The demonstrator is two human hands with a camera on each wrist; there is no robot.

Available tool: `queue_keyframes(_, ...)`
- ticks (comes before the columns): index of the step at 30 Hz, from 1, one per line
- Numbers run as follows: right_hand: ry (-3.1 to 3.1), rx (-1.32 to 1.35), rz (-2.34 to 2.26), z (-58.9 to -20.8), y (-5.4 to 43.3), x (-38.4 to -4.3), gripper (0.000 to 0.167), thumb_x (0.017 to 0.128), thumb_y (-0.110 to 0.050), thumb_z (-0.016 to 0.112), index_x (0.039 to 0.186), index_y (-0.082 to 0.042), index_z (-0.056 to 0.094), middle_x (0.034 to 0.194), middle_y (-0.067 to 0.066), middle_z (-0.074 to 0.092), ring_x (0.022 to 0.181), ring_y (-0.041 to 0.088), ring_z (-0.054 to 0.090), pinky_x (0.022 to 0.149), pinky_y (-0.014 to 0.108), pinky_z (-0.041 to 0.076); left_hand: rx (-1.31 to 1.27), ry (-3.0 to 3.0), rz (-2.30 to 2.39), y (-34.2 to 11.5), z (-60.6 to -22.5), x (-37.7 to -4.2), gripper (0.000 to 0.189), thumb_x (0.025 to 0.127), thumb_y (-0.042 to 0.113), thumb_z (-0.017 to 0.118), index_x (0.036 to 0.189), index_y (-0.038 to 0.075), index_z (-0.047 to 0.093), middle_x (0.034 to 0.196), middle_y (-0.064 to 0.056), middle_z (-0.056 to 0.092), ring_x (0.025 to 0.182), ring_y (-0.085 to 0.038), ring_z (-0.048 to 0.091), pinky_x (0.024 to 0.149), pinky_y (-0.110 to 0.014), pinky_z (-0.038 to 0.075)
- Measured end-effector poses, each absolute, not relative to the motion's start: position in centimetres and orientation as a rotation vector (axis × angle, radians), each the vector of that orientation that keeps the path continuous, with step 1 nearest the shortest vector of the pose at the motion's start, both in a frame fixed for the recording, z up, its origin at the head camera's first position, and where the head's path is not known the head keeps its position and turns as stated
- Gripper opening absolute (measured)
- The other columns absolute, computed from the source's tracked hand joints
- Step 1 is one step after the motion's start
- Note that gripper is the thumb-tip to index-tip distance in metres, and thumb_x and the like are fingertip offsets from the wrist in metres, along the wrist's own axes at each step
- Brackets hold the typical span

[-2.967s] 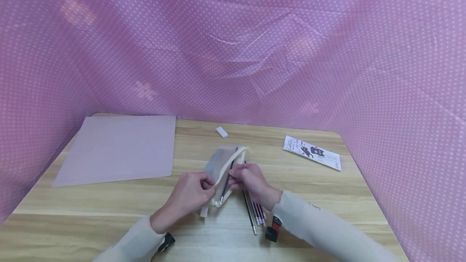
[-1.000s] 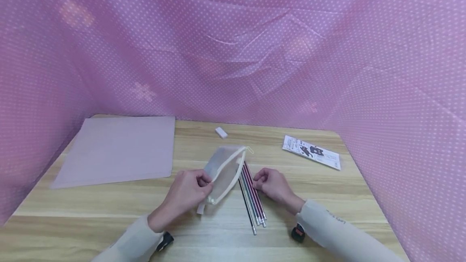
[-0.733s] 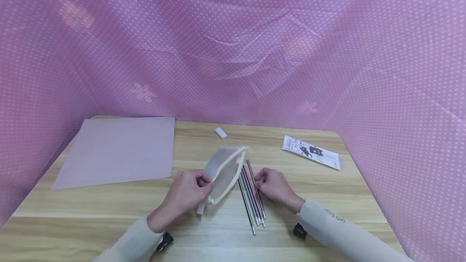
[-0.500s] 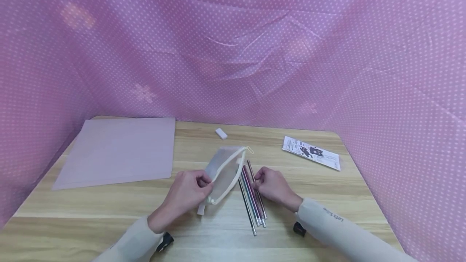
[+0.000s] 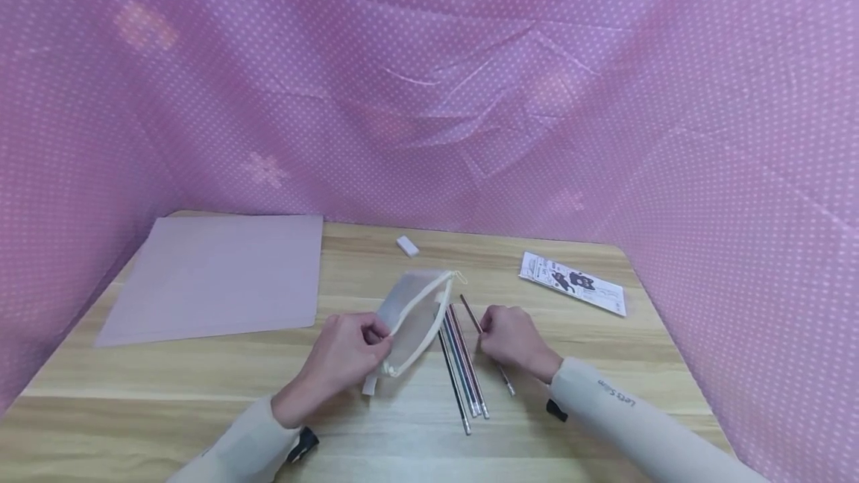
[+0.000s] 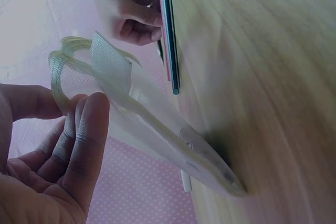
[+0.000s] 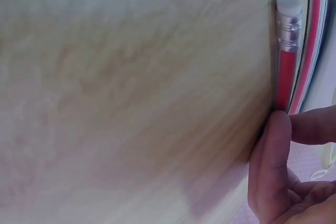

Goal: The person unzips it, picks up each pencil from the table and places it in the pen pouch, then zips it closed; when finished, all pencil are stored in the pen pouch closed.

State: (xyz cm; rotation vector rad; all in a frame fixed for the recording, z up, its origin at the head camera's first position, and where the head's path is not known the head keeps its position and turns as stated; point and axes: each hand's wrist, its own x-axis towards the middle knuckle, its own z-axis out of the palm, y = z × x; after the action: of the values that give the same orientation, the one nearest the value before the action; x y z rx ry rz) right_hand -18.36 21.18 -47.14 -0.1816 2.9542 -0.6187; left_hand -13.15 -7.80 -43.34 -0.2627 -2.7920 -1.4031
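My left hand (image 5: 345, 352) pinches the near rim of a whitish mesh zip pouch (image 5: 400, 295), whose mouth gapes toward the right. In the left wrist view the pouch (image 6: 152, 116) is held between thumb and fingers, its far end down at the table. My right hand (image 5: 513, 338) pinches a pencil (image 5: 472, 313) around its middle, just right of the others. The right wrist view shows that pencil (image 7: 286, 74) as red, with a metal band and a white eraser end. Several more pencils (image 5: 463, 371) lie side by side between pouch and right hand; their tips are partly hidden by the pouch.
A white eraser block (image 5: 407, 246) lies behind the pouch. At the back right is a flat printed packet (image 5: 573, 283). A large pale sheet (image 5: 221, 278) covers the left part of the wooden table (image 5: 376, 446). A pink dotted cloth (image 5: 429, 95) hangs around the table's back and sides.
Three seconds ago my right hand was at the pouch's mouth with a dark pencil. It moved right to the row, and one pencil has since come away rightward. My left hand stays on the pouch.
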Motion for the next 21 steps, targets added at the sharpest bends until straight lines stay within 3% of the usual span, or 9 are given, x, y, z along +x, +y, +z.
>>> queue_keyframes(6,2.617,0.086,-1.244,-47.5,21.8,-18.9,0.011,0.080,-0.007,0.066,0.089,-0.003,0.071,0.070,0.002,0.068,0.055,0.012,0.060,0.054,0.026,0.055,-0.262,-2.788,-1.398,-7.9,-43.5,-13.3,0.007,0.082,0.012,0.075,0.076,0.016,0.073,0.067,0.005,0.070,0.058,-0.007,0.061,0.051,-0.021,0.051)
queue_keyframes(9,2.311,0.199,-1.649,-47.3,21.9,-18.8,0.025,0.085,-0.007,0.064,0.104,0.009,0.067,0.070,0.003,0.065,0.056,0.011,0.057,0.053,0.023,0.054,-0.263,-2.786,-1.395,-7.9,-43.5,-13.2,0.008,0.081,0.012,0.075,0.075,0.016,0.073,0.066,0.005,0.070,0.059,-0.006,0.061,0.051,-0.021,0.051)
queue_keyframes(13,2.120,0.218,-1.914,-46.4,21.1,-18.4,0.038,0.088,-0.007,0.061,0.118,0.015,0.058,0.075,0.001,0.065,0.060,0.010,0.056,0.057,0.021,0.051,-0.260,-2.787,-1.391,-7.9,-43.4,-13.2,0.007,0.081,0.012,0.076,0.075,0.016,0.073,0.066,0.005,0.070,0.059,-0.006,0.061,0.052,-0.020,0.051)
queue_keyframes(17,2.000,0.202,-2.036,-45.5,19.7,-17.6,0.036,0.087,-0.006,0.060,0.116,0.015,0.057,0.073,-0.002,0.064,0.061,0.009,0.056,0.058,0.021,0.050,-0.250,-2.788,-1.393,-7.9,-43.3,-13.2,0.007,0.081,0.013,0.076,0.076,0.016,0.073,0.066,0.005,0.070,0.059,-0.006,0.061,0.052,-0.021,0.051)
queue_keyframes(21,1.930,0.166,-2.087,-45.1,18.4,-16.8,0.021,0.086,-0.005,0.058,0.103,0.007,0.062,0.068,-0.005,0.063,0.059,0.008,0.055,0.057,0.020,0.049,-0.237,-2.788,-1.397,-7.9,-43.4,-13.2,0.007,0.081,0.012,0.076,0.076,0.016,0.073,0.067,0.004,0.070,0.059,-0.006,0.061,0.052,-0.021,0.051)
